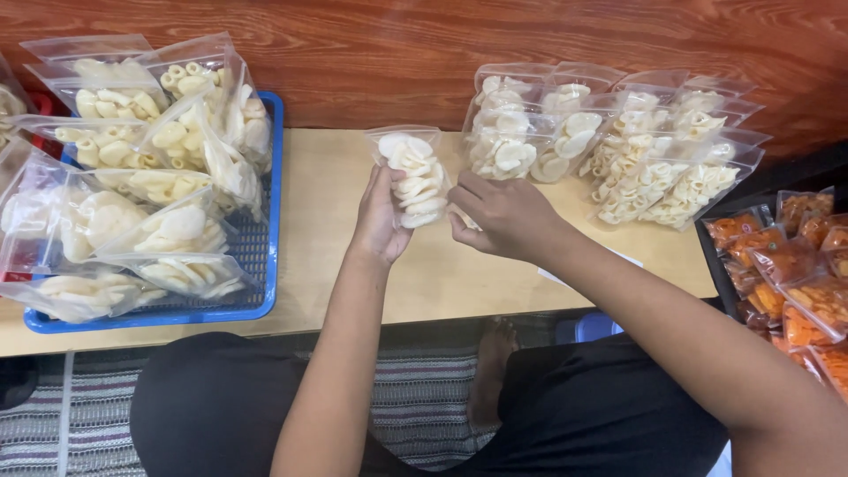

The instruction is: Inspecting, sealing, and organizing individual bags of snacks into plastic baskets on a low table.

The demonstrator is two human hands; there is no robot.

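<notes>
**A:** ok so what's actually in the hands here? Looks like one small clear bag of pale round crackers (413,177), held upright over the middle of the light wooden table (327,221).

**B:** yep. The left hand (382,221) is cupped along the bag's left side, fingers curled round behind it. The right hand (503,215) comes in from the other side, fingers bent and closed against the bag's lower right edge. So both hands are gripping the same bag, and it's lifted off the table, not resting on it.

**A:** is the top of the bag sealed?

**B:** can't tell from this angle, the plastic is too see-through up there.

**A:** and the stuff around it?

**B:** on the left there's a blue plastic basket (265,291) heaped with filled cracker bags (168,221), lying every which way. On the right, near the wood wall (397,44), a neater row of bags (618,150) leans overlapping on the table, just beyond the right hand. Far right edge has a dark tray with bags of orange snacks (786,274), well apart from the hands.

**A:** and the person is sitting, dark trousers, striped mat (424,406) under the table.
</notes>
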